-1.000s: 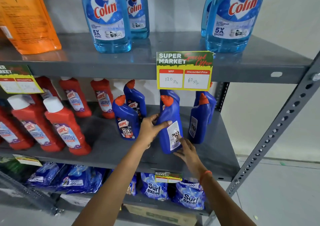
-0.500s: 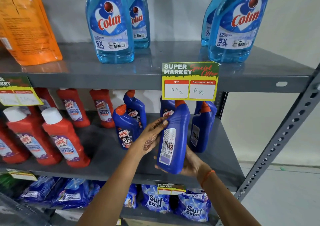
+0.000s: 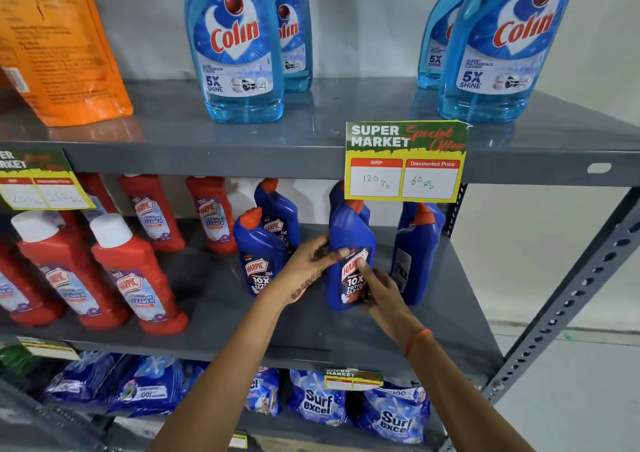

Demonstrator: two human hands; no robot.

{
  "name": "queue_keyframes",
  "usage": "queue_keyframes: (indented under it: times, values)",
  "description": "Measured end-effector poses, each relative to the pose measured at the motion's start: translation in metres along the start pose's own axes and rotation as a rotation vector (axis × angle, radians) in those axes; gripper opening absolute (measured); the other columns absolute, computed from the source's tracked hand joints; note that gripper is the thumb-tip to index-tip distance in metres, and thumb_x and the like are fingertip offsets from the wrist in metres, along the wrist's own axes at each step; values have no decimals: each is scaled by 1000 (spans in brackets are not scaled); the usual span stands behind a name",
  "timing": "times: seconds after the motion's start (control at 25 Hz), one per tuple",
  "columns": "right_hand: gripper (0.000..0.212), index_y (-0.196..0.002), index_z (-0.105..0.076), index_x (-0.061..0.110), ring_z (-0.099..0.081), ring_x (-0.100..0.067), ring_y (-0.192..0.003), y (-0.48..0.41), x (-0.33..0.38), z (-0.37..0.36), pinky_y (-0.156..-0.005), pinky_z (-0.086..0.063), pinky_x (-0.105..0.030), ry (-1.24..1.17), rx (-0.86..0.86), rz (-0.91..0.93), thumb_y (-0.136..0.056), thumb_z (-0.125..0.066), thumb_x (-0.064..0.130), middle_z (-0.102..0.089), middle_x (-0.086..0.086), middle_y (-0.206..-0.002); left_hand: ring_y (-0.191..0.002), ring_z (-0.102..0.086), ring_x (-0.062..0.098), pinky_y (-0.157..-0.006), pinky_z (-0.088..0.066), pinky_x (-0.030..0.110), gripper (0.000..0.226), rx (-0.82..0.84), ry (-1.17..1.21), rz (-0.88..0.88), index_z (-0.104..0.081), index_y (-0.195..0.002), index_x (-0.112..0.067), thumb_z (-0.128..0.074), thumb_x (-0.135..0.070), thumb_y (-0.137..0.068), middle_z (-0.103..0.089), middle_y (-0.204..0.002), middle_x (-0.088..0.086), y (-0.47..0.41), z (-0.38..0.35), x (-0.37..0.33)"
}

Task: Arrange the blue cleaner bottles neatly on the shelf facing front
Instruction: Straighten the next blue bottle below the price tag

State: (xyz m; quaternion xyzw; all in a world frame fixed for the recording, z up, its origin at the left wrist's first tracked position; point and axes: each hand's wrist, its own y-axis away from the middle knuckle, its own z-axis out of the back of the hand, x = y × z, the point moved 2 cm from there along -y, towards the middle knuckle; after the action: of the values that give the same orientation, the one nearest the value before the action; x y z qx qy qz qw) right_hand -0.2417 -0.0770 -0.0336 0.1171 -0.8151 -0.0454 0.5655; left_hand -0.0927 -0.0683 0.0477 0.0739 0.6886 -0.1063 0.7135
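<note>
Both your hands, left [image 3: 308, 264] and right [image 3: 375, 289], clamp the bottle [image 3: 349, 240] (label front). Releasing carelessly could tip it into the neighbour [image 3: 414, 254].

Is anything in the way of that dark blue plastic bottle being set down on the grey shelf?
Nothing visible. Both hands, left and right, grip the dark blue plastic bottle, over bare grey metal shelf.

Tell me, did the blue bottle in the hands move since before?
Yes. The blue bottle was lifted off the middle shelf, turned, and set back down; its front label now faces out, where its back label showed before.
</note>
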Motion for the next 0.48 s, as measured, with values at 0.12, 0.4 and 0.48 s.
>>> queue_keyframes:
  times: [0.12,0.4,0.48]
  values:
    - [40,-117,-56,15,-67,-24,-98,1,-5,3,-83,-57,-40,58,-48,137,-81,-67,27,-69,-7,-109,-84,-69,2,-66,-53,13,35,-60,2,22,-54,-121,-6,-60,-7,-86,-66,-105,9,-2,4,8]
    - [34,-109,-54,31,-68,-16,-96,7,-11,8,-76,-60,-27,226,-33,279,-83,-67,14,-68,-2,-107,-94,-68,4,-74,-54,17,37,-113,108,41,-55,-122,-7,-59,-4,-86,-74,-94,-12,1,6,39]
    - [36,-112,-53,31,-67,-16,-97,8,-15,10,-79,-59,-28,258,-30,286,-83,-67,15,-68,-1,-107,-99,-67,6,-77,-53,17,38,-110,94,18,-55,-123,-8,-60,-5,-85,-74,-97,-13,4,5,44]
